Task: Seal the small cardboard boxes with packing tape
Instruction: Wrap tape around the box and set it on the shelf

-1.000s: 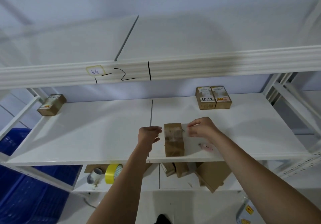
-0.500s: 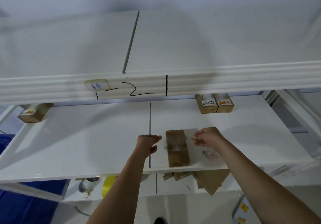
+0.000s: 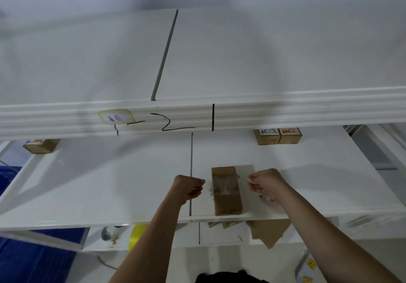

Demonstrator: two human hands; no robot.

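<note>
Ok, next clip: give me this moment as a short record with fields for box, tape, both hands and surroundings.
box: brown cardboard box lying on the middle shelf, near its front edge
tape: clear tape strip stretched across the box top
left hand: left hand curled, left of the box, apparently pinching one tape end
right hand: right hand curled, right of the box, apparently pinching the other end
other boxes: pair of labelled boxes at back right; single box at back left
below: yellow tape roll on the lower shelf

A white metal shelving unit (image 3: 109, 183) is filling the view, with a handwritten label (image 3: 116, 117) sticking to the front edge of its upper shelf. Below, a yellow roll (image 3: 136, 235) is sitting on the lower shelf, and a blue crate (image 3: 33, 260) is showing at the bottom left.
</note>
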